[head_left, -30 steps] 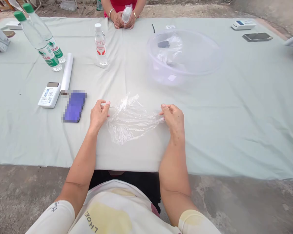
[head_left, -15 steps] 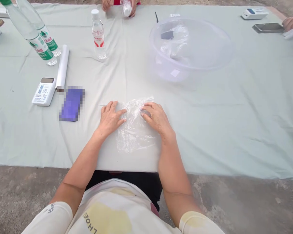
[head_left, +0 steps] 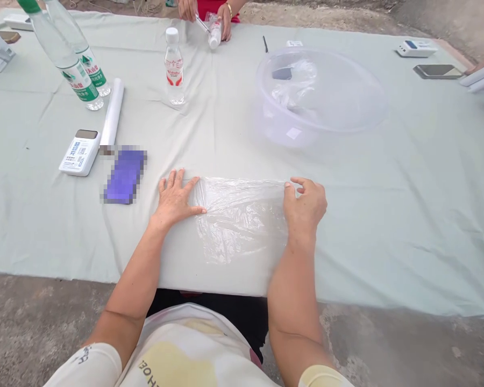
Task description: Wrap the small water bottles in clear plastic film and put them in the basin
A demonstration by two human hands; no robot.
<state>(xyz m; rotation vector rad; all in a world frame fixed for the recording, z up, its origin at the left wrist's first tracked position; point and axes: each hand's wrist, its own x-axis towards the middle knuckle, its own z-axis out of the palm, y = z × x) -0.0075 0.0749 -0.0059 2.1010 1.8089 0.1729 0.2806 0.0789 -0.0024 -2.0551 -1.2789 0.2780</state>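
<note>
film — touched by splayed left fingers, pinched by right fingers

Before me a wide tabletop lies draped in creased, pale green cloth. Below its near edge I see mottled grey ground; beyond its far edge, rough brownish ground. Soft, even daylight covers the tabletop.

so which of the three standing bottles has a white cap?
The small bottle, standing apart with red on its label; the taller pair has green on its labels.
</note>
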